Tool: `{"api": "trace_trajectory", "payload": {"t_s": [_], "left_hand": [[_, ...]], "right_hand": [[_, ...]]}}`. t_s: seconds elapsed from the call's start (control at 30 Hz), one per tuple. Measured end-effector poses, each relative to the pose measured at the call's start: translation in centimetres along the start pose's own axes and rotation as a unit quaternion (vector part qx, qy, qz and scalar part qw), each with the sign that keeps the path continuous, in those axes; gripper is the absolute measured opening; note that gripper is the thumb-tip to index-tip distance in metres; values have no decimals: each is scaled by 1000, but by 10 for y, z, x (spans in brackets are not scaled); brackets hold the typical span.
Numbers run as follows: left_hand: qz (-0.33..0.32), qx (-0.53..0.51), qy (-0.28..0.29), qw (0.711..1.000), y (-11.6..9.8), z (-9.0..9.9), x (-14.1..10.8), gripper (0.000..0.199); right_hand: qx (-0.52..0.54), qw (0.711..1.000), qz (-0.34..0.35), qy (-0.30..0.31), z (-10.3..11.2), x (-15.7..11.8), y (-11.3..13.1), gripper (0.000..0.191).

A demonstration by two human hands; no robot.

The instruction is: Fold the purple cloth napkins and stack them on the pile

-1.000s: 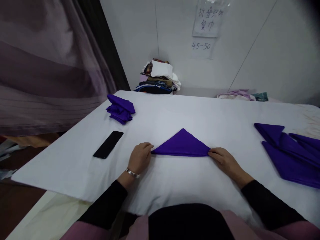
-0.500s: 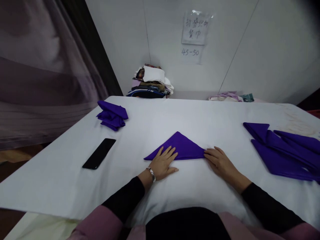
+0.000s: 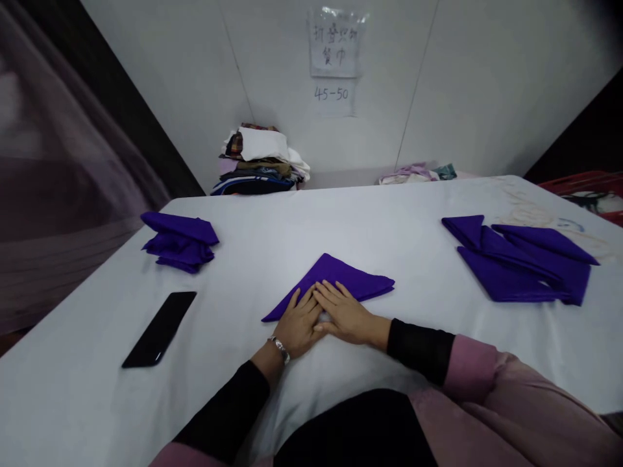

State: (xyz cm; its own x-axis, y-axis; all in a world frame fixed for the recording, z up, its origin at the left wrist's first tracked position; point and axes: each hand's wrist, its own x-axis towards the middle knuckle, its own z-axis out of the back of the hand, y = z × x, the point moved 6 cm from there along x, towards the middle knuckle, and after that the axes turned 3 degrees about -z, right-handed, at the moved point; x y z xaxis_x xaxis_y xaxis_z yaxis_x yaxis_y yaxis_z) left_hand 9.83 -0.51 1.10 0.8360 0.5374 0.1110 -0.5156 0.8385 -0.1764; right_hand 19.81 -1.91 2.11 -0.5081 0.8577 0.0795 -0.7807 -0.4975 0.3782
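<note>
A purple cloth (image 3: 341, 271) lies folded into a triangle on the white-covered table, its peak pointing away from me. My left hand (image 3: 299, 324) rests flat on the cloth's near edge, left of its middle, with a silver bracelet at the wrist. Beside it, my right hand (image 3: 343, 312) lies with fingers stretched over the cloth's near middle, fingertips touching my left hand. The cloth's right corner is uncovered and its layers part slightly there.
A crumpled purple cloth pile (image 3: 180, 241) sits at the table's left, with a black phone (image 3: 159, 329) nearer me. Folded purple cloths (image 3: 520, 263) lie at the right. Stacked clothes (image 3: 263, 162) stand beyond the far edge, near a wall sign (image 3: 334, 48).
My right hand has moved left from the cloth's right corner to its middle, against my left hand. The view has shifted to the right.
</note>
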Motion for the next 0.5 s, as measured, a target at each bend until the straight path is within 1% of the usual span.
{"api": "trace_trajectory", "payload": {"t_s": [0.13,0.3,0.5], "left_hand": [[-1,10,-11,1000,1,2,2,65],[0,16,-13,1000,2,2,2,65],[-1,3,-18,1000,2,3,2,65]], "right_hand": [[-23,999,-49,-8,-3,-26,-22,77],[-72,993,-87,-28,8,-54,-47,74],[-107,986,-111,-58,21,-82,-73,68]]}}
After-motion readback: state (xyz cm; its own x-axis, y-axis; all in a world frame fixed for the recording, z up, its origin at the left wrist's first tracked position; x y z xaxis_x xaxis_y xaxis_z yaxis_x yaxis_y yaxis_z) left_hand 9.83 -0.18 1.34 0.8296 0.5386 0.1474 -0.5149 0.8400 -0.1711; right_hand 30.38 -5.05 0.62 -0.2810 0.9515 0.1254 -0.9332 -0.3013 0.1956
